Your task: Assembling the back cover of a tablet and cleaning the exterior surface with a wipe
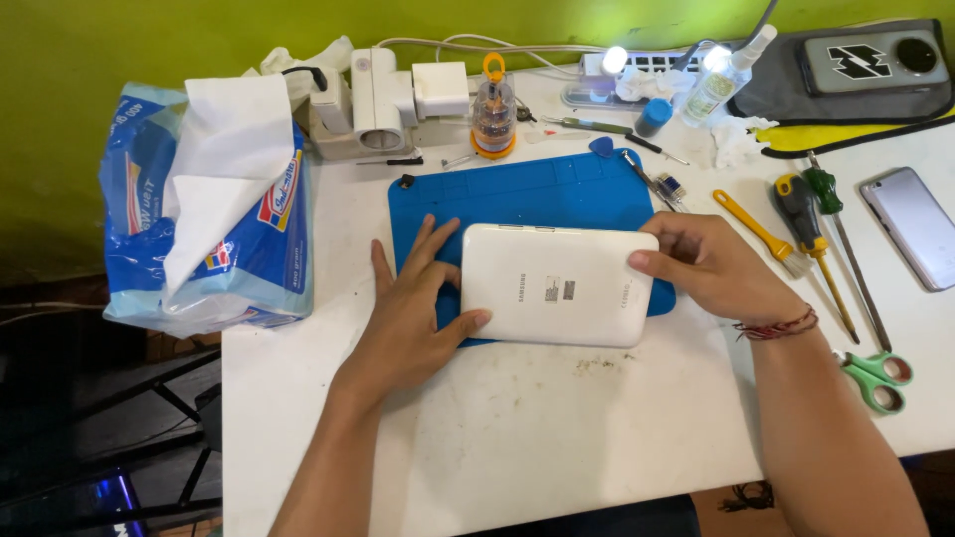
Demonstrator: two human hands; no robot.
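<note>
lying face down at frame centre, white tablet [557,284]: smooth glossy plastic back, rounded corners, partly on a blue rubbery work mat [517,194], partly on the scuffed white table [557,438]. left hand [413,313] flat, fingers spread on the mat, thumb against the tablet's left edge. right hand [711,268] cupped over the right edge, fingers curled close together, thumb on the back; grips the edge. soft crinkled tissue pack [214,209], blue plastic, upper left. right of frame: yellow-handled screwdriver [806,224], green scissors [875,378], grey phone [910,227].
</note>
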